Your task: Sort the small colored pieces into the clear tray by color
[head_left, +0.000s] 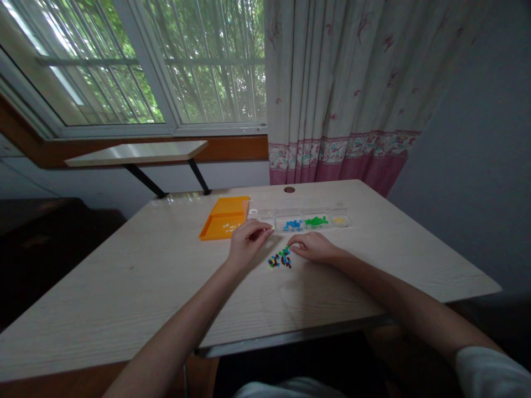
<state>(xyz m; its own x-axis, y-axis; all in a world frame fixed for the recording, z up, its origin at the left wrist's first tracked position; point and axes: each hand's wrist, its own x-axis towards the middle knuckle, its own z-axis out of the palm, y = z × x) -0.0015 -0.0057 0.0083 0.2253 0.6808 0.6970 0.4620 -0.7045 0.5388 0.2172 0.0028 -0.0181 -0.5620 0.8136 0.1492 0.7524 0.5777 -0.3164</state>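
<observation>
My left hand [244, 243] is closed in a pinch in front of the clear divided tray [282, 212]. A tiny pale spot shows at its fingertips, too small to name. Lower and to the right, on the table, lies a cluster of small pieces [274, 261] in brown, blue, green and yellow. My right hand [314, 246] reaches in from the right, its thumb and index finger closed at a small green piece [287, 248] on the cluster's upper edge. In the tray are blue pieces [292, 225], green pieces [316, 221] and a few yellow pieces [339, 220].
An open orange case [227, 205] holding white pieces [229, 226] stands left of the tray. A raised shelf [141, 151] on black legs is at the table's back left. The wooden table [166, 276] has a round cable hole [289, 189] at the back, near a curtain [332, 88].
</observation>
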